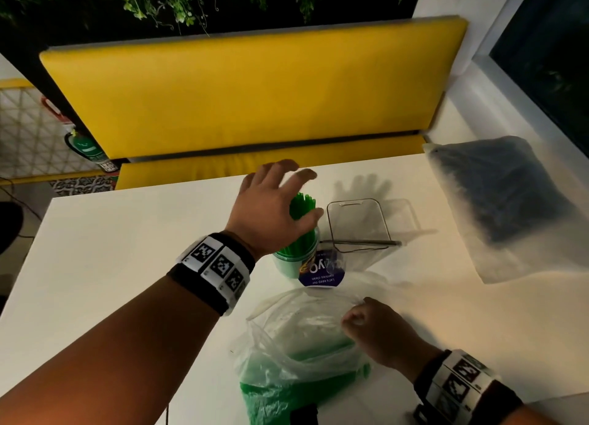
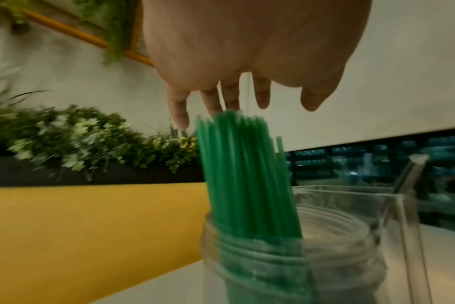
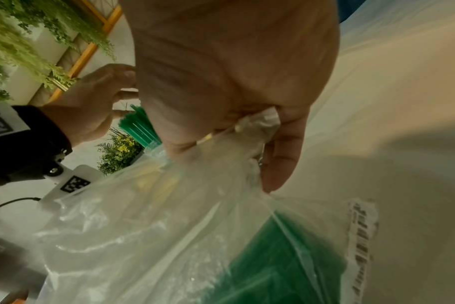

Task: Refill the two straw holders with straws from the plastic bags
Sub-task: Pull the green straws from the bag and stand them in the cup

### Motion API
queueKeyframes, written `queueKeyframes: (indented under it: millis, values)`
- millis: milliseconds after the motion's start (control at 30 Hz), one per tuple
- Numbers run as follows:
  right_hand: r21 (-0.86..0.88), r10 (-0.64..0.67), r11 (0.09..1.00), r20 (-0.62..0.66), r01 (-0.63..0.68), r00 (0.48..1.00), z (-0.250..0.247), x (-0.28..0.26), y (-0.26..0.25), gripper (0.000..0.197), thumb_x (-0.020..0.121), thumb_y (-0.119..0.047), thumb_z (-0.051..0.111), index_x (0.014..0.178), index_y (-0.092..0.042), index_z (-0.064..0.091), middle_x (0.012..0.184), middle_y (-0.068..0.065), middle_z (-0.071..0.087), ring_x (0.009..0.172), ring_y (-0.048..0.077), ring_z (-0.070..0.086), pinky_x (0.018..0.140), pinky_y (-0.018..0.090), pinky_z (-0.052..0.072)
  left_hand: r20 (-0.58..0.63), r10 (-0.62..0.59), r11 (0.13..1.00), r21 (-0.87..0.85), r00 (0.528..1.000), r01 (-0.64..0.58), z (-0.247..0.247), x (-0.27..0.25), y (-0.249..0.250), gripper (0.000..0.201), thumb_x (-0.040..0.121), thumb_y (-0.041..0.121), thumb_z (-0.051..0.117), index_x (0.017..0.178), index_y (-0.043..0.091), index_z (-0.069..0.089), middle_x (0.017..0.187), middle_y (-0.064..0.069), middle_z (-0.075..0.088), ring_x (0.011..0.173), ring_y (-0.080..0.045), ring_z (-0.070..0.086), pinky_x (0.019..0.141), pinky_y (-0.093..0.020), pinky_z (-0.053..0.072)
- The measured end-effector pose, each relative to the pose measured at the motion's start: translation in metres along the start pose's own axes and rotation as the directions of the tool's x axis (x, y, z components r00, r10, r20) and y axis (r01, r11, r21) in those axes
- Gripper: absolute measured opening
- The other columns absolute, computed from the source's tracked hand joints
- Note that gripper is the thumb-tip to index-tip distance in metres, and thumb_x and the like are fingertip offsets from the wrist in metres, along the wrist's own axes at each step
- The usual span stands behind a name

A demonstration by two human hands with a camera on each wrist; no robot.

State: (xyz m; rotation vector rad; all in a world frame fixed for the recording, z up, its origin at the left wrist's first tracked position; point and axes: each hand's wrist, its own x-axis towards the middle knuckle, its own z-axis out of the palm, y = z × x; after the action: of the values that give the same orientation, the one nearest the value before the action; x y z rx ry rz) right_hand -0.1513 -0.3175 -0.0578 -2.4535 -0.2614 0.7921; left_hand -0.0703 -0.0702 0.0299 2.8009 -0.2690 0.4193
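A bundle of green straws (image 1: 299,220) (image 2: 244,176) stands in a clear round jar (image 1: 294,262) (image 2: 286,267) near the table's middle. My left hand (image 1: 280,198) (image 2: 247,86) hovers just above the straw tips with fingers spread and holds nothing. Right of the jar stands an empty clear square holder (image 1: 357,224) (image 2: 403,226). In front lies a thin plastic bag (image 1: 296,345) (image 3: 169,226) with green straws (image 3: 268,267) in its lower part. My right hand (image 1: 369,322) (image 3: 247,127) pinches the bag's bunched mouth. A frosted bag of dark straws (image 1: 497,195) lies far right.
A white table (image 1: 127,265) carries everything. A thin metal rod (image 1: 360,242) lies at the square holder's base, and a blue round label (image 1: 322,273) sits before it. A yellow bench (image 1: 242,90) runs behind the table, with plants above. A window is at right.
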Motion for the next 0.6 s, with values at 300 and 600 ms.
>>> queueKeyframes:
  millis: [300, 600]
  values:
    - [-0.029, -0.063, 0.998, 0.015, 0.063, 0.998, 0.006, 0.000, 0.007, 0.017, 0.086, -0.033, 0.065, 0.097, -0.026, 0.074, 0.099, -0.005, 0.060, 0.090, 0.009, 0.059, 0.067, 0.006, 0.035, 0.068, -0.006, 0.991, 0.132, 0.998, -0.003, 0.009, 0.007, 0.001, 0.022, 0.086, 0.032, 0.067, 0.103, 0.019, 0.068, 0.107, -0.005, 0.068, 0.097, -0.034, 0.063, 0.079, -0.042, 0.051]
    - [0.180, -0.149, 0.972, -0.012, 0.149, 0.989, 0.012, 0.007, 0.013, 0.048, 0.078, -0.008, 0.056, 0.119, -0.033, 0.061, 0.113, -0.007, 0.056, 0.096, -0.001, 0.058, 0.078, 0.006, 0.045, 0.522, 0.252, 0.938, -0.338, 0.815, -0.074, 0.013, -0.095, 0.080, 0.022, 0.100, 0.024, 0.046, 0.092, 0.015, 0.065, 0.093, -0.005, 0.068, 0.083, -0.016, 0.059, 0.076, -0.031, 0.048]
